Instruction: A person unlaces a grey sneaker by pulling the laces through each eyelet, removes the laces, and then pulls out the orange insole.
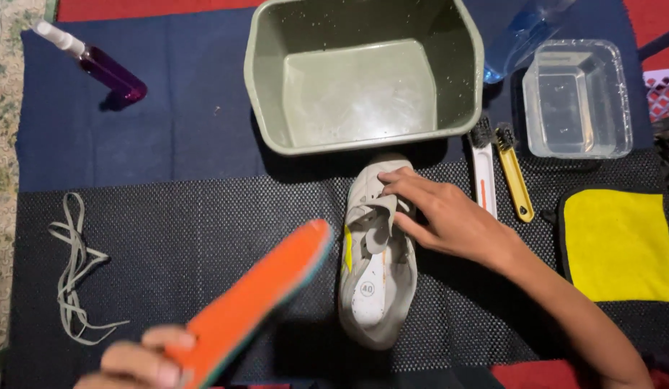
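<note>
A black mesh mat [205, 238] lies over a blue cloth. At its near edge, the left hand [144, 356] pinches an orange insole [259, 295]. Mid-mat, the right hand [446, 216] rests loosely, fingers spread, on a pale shoe [374, 288]. Beyond stands a green basin [363, 72].

The shoe [378, 259] lies just before the basin [363, 72], laces [75, 266] far left, two brushes [500, 169] right.

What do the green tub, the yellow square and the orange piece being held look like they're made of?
Green tub: probably plastic, smooth and faintly glossy. Yellow cloth: soft and fuzzy, likely microfibre. Orange insole in the left hand: seemingly foam with a matte top, though blurred.
</note>
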